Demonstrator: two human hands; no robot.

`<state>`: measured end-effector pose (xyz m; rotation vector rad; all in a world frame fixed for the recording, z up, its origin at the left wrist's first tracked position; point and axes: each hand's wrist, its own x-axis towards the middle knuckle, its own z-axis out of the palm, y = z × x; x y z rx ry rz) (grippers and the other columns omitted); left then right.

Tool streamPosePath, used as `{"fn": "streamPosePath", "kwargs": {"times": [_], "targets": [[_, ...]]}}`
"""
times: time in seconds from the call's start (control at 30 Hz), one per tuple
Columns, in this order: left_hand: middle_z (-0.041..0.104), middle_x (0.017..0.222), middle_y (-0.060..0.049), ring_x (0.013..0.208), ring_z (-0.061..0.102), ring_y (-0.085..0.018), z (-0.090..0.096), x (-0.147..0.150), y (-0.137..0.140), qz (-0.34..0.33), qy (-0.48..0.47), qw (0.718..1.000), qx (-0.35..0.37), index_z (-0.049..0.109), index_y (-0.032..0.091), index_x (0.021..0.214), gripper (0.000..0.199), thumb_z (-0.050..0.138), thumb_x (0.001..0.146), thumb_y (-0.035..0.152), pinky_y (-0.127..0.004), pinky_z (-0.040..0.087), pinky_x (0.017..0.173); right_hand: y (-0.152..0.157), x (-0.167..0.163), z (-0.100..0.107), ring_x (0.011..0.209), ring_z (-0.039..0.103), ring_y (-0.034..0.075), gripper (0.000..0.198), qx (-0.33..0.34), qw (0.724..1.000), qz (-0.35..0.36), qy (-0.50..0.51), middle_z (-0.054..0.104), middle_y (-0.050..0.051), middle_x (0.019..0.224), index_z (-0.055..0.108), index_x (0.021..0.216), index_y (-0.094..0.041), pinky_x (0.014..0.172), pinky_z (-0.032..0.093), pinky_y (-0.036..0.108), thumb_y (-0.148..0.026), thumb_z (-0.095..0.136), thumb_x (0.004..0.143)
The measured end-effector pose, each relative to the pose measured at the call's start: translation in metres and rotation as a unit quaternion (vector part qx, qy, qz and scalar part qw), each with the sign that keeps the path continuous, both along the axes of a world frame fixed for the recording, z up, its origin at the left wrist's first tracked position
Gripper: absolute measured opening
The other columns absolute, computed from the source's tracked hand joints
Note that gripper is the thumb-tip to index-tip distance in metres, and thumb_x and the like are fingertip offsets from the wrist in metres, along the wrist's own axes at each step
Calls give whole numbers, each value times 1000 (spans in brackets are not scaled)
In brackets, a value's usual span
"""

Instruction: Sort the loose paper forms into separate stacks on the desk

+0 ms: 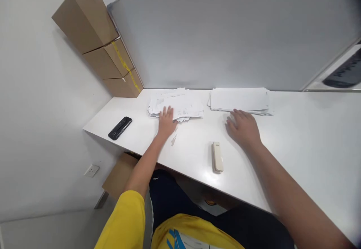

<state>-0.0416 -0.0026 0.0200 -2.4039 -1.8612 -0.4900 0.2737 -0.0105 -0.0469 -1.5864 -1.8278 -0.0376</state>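
Note:
My left hand (167,122) lies with fingers spread on the front edge of an uneven stack of printed paper (183,102). My right hand (244,128) is at the near edge of a second, neater paper stack (239,99), fingers stretched and slightly bent; its fingertips reach the sheets or stop just short, I cannot tell which. Neither hand grips anything. Between my forearms a cream-coloured stapler (217,157) rests on the white table (194,158).
A black phone-like device (120,128) lies near the table's left edge. Cardboard boxes (98,38) are stacked in the back left corner, one with a yellow measuring tape. A grey panel (220,34) rises behind the table. Another cardboard box (121,173) stands below, near a wall socket (91,170).

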Motion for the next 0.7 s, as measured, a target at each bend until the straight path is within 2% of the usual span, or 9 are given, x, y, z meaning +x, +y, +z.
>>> {"fn": "streamPosePath", "kwargs": {"times": [0.07, 0.2, 0.33, 0.47, 0.6, 0.67, 0.7], "targets": [[46, 156, -15, 150, 35, -31, -6, -17, 12, 9, 48, 999, -6, 44, 17, 150, 59, 51, 92, 16, -58, 27, 122, -2, 2, -1, 126, 56, 36, 49, -10, 1000, -5, 13, 64, 23, 132, 62, 126, -8, 108, 43, 54, -35, 41, 91], [55, 149, -12, 143, 47, -27, -21, -27, 13, -43, 81, 996, 21, 53, 19, 143, 56, 52, 88, 8, -55, 30, 121, 5, 6, 5, 116, 62, 38, 50, -76, 997, -14, 30, 69, 22, 123, 65, 124, -8, 98, 49, 53, -37, 42, 90], [61, 143, -9, 137, 54, -26, -25, -24, 13, -143, 105, 982, 61, 60, 19, 134, 48, 53, 89, 6, -53, 37, 118, 4, 5, 16, 117, 61, 38, 51, -135, 990, 41, 8, 72, 18, 119, 69, 119, -13, 97, 49, 52, -44, 42, 89], [70, 131, -7, 124, 65, -22, -27, -16, 12, -238, 119, 956, 123, 67, 18, 123, 40, 45, 94, 3, -46, 46, 111, -3, 4, 28, 122, 57, 39, 56, -163, 980, 111, 20, 71, 14, 120, 66, 127, -19, 99, 47, 52, -55, 51, 86], [72, 126, -9, 122, 67, -24, -37, 5, -6, -209, 73, 960, 174, 68, 16, 123, 40, 44, 94, 2, -45, 51, 106, -8, -2, 36, 129, 52, 41, 70, -227, 961, 130, 86, 65, 16, 131, 61, 136, -21, 105, 44, 55, -63, 60, 80], [69, 131, -10, 130, 61, -26, -42, 21, -22, -186, 28, 965, 185, 66, 18, 127, 41, 44, 95, 4, -50, 47, 111, -12, -9, 38, 133, 49, 41, 78, -251, 940, 151, 175, 60, 16, 139, 54, 142, -22, 106, 44, 54, -66, 62, 78], [68, 133, -10, 134, 57, -27, -43, 29, -31, -182, 7, 966, 184, 65, 20, 129, 41, 44, 96, 6, -54, 42, 115, -14, -12, 39, 134, 49, 39, 80, -260, 920, 171, 236, 58, 15, 142, 51, 145, -24, 107, 45, 53, -68, 61, 79]]}}
